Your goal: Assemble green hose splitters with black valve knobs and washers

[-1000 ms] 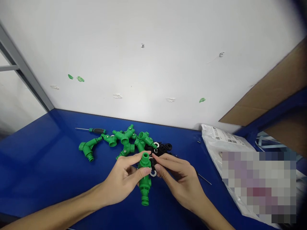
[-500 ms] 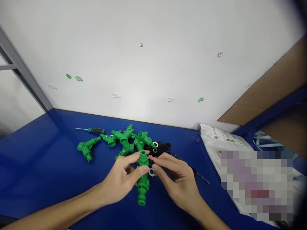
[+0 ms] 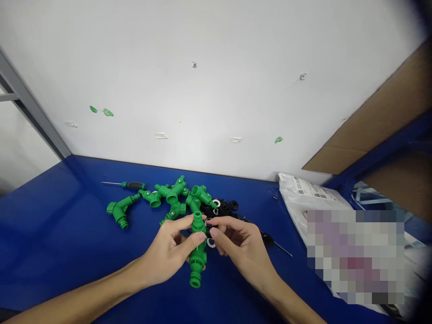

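Note:
My left hand (image 3: 172,247) is closed around a green plastic hose splitter (image 3: 197,256), holding it upright above the table with the thumb across its near side. My right hand (image 3: 241,240) is at the splitter's right side, thumb and forefinger pinched close to it. Something small and dark shows between those fingertips, too hidden to name. A white ring washer (image 3: 211,243) is partly visible just below the pinch. Behind my hands lies a pile of black rings and small parts (image 3: 232,205), with another white washer (image 3: 216,204) on it.
Several green splitters (image 3: 172,193) lie behind and left on the blue table (image 3: 67,234). A screwdriver (image 3: 135,185) lies at the back left; another thin shaft (image 3: 282,249) shows at right. A white plastic bag (image 3: 293,198) occupies the right side, by cardboard (image 3: 364,121). A white wall (image 3: 216,90) stands behind.
The whole view has shifted slightly. My left hand still grips the splitter. My right fingers have moved slightly at its side, and the white washer below them is now more covered.

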The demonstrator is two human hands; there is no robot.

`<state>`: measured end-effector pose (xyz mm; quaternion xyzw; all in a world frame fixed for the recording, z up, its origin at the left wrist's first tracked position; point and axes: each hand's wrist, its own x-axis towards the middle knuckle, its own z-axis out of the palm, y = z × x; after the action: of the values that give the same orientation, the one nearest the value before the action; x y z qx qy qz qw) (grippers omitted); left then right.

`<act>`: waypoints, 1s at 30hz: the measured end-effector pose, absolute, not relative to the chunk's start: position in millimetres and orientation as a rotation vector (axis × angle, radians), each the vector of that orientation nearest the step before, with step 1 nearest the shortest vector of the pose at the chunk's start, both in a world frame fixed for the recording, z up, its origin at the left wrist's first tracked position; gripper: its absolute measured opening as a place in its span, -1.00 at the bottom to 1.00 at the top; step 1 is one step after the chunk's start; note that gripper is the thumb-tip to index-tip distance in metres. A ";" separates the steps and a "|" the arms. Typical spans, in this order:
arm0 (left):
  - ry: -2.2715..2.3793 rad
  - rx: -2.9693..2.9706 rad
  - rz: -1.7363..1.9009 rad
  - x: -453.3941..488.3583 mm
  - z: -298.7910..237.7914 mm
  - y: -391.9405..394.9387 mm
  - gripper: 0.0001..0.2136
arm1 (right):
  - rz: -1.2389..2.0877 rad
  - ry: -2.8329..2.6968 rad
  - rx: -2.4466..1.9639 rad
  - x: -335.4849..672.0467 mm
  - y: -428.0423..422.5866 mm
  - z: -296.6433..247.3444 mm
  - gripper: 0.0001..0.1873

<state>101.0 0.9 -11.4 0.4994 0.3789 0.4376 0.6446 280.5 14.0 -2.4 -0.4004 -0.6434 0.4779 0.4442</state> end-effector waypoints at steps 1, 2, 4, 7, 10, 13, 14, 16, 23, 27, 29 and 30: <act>0.839 1.120 0.974 100.5 -10.5 2.4 -0.73 | 1.145 -1.631 -0.987 281.3 14.3 -3.3 -0.78; 0.812 1.103 0.947 99.6 -9.6 4.1 -0.74 | 1.083 -1.678 -0.981 282.9 15.4 -3.9 -0.76; 0.750 1.054 0.891 96.8 -8.2 7.9 -0.72 | 0.877 -1.821 -1.025 289.0 20.5 -3.9 -0.67; 0.668 0.965 0.864 91.5 -5.7 12.5 -0.67 | 0.594 -2.027 -1.198 303.9 34.4 0.9 -0.61; 0.598 0.885 0.883 88.3 -2.2 15.2 -0.68 | 0.605 -2.247 -1.236 318.7 46.6 7.6 -0.73; 0.550 0.835 0.896 87.2 -0.4 17.2 -0.70 | 0.629 -2.488 -1.230 326.5 50.4 8.9 -0.90; 0.540 0.822 0.898 86.9 -0.4 18.0 -0.70 | 0.617 -2.545 -1.235 327.5 50.3 7.8 -0.93; 0.526 0.799 0.901 86.4 -1.2 19.5 -0.70 | 0.572 -2.631 -1.256 327.8 49.5 4.6 -0.90; 0.516 0.768 0.898 84.6 -4.1 21.3 -0.70 | 0.436 -2.762 -1.285 325.6 49.1 -0.4 -0.84; 0.537 0.773 0.904 84.3 -5.1 21.7 -0.70 | 0.380 -2.775 -1.251 326.3 49.8 0.8 -0.84; 0.558 0.777 0.909 83.8 -5.0 22.3 -0.70 | 0.352 -2.747 -1.238 325.0 48.6 3.1 -0.83; 0.570 0.777 0.912 83.5 -4.8 22.7 -0.70 | 0.340 -2.724 -1.229 323.2 47.0 4.5 -0.84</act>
<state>83.5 22.7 -4.8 0.3608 0.2647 0.4232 0.7878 323.2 47.0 4.5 -0.4076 -0.9037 0.1129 0.0669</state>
